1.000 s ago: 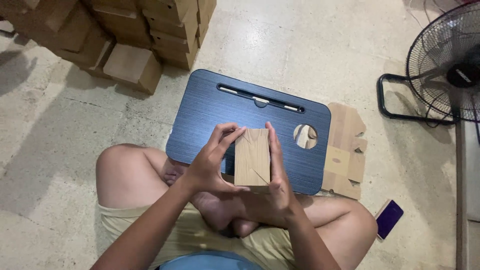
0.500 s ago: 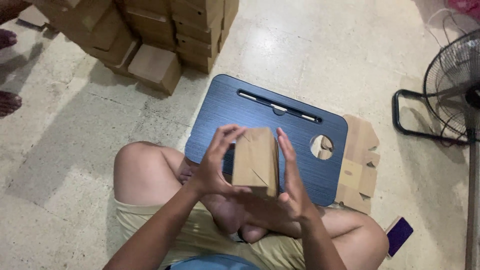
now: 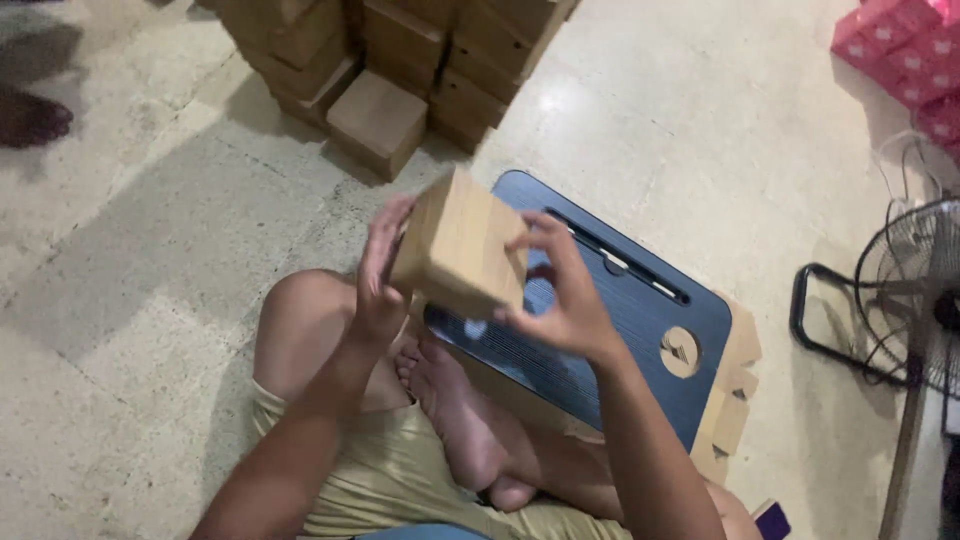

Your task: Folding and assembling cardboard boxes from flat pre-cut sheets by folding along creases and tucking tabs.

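Lifted off blue lap desk (image 3: 620,330) since before: cardboard box (image 3: 460,245), clasped by left hand (image 3: 378,280) (9 o'clock side) and right hand (image 3: 560,295) at 3.

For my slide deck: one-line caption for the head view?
Both hands, left and right, hold a brown cardboard box above a blue lap tray.

Box (image 3: 462,243) between hands, above tray (image 3: 640,340)

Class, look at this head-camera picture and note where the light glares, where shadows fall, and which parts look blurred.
Head view: a pale glare patch shines on the floor above the blue lap desk; a dark shadow crosses the floor at upper left; the cardboard box, held between the left hand and right hand, looks slightly soft with motion blur; the fan at the right edge is cut off.
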